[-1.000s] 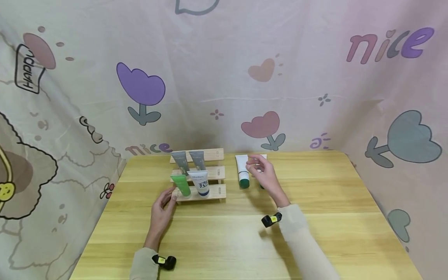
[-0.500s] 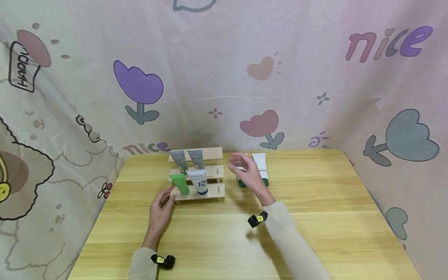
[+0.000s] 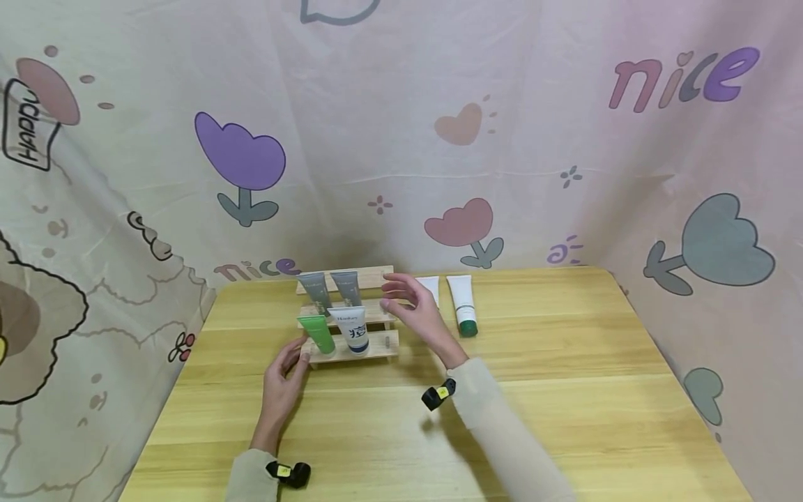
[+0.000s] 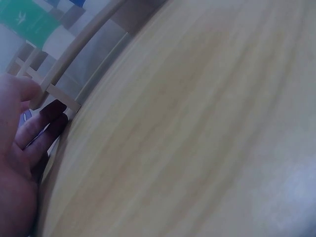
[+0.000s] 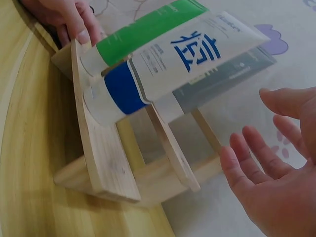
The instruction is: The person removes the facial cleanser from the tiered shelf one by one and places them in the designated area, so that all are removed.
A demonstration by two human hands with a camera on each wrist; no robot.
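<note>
A three-tier wooden display rack (image 3: 383, 341) stands on the table. On its front step are a green tube (image 3: 318, 335) and a white tube with a blue cap (image 3: 351, 329), both upright. Two grey tubes (image 3: 316, 289) stand on a step behind them. My left hand (image 3: 284, 383) grips the left end of the front step; in the left wrist view the other fingers (image 4: 37, 136) lie below the step's edge. By the rack's right end, my right hand (image 3: 419, 314) is raised with fingers spread and nothing held, apart from the tubes in the right wrist view.
Right of the rack, a white tube with a green cap (image 3: 463, 307) lies on the wooden table (image 3: 564, 362). Another white tube (image 3: 431, 284) beside it is partly hidden by my right hand. A printed cloth (image 3: 351, 125) hangs behind the table.
My right hand has moved left from over the two white tubes to the rack's right end, uncovering the right-hand white tube. My left hand has stayed at the rack.
</note>
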